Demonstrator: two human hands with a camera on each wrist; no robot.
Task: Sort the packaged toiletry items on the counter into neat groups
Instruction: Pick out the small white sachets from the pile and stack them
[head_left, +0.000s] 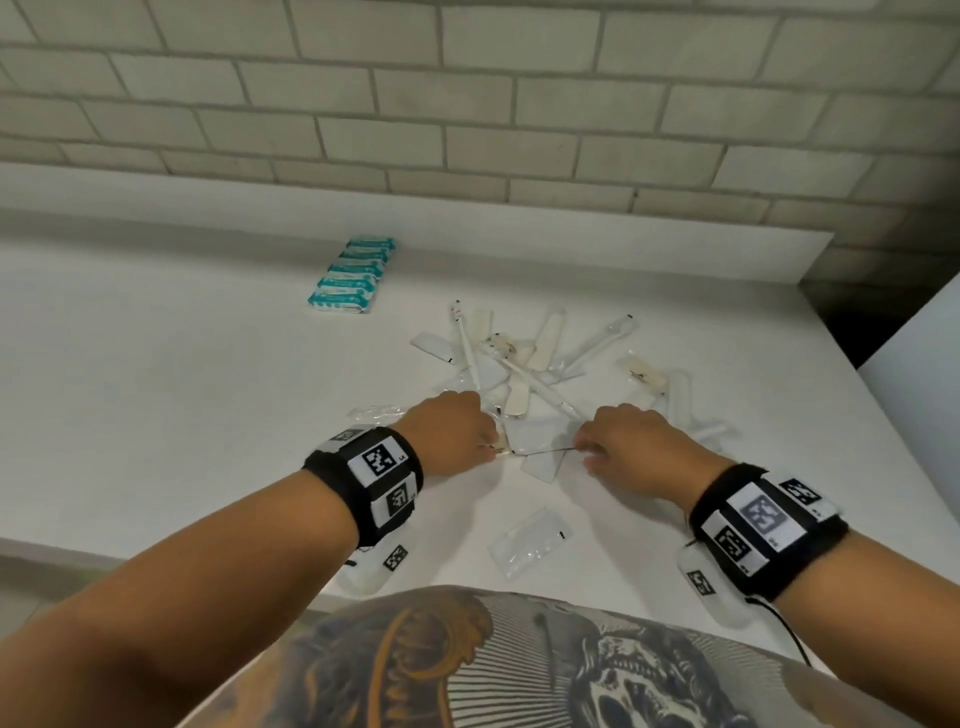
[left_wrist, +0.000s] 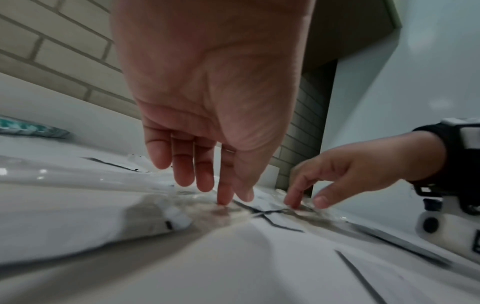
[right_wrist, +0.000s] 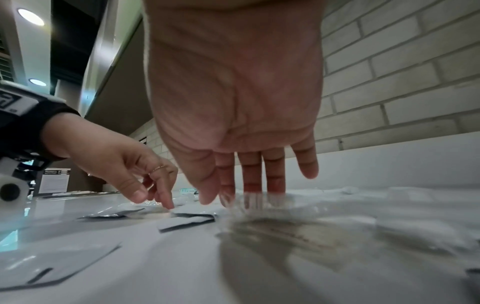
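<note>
A jumble of white and clear packaged toiletries (head_left: 524, 364) lies mid-counter. At its near edge are flat white sachets (head_left: 540, 449) with black edges, lying between my two hands. My left hand (head_left: 488, 452) points down, and its index fingertip (left_wrist: 222, 202) presses on a sachet (left_wrist: 262, 214) with the thumb close beside it. My right hand (head_left: 584, 452) reaches down with straight fingers (right_wrist: 250, 185) touching a crinkly clear wrapper (right_wrist: 262, 202). Neither hand has lifted anything. A neat row of teal packets (head_left: 353, 275) sits at the back left.
A clear packet (head_left: 530, 540) lies alone near the front edge, and another (head_left: 376, 413) lies just left of my left hand. A tiled wall (head_left: 467, 104) backs the white counter (head_left: 156, 389). The counter ends at a dark gap (head_left: 852, 322) on the right.
</note>
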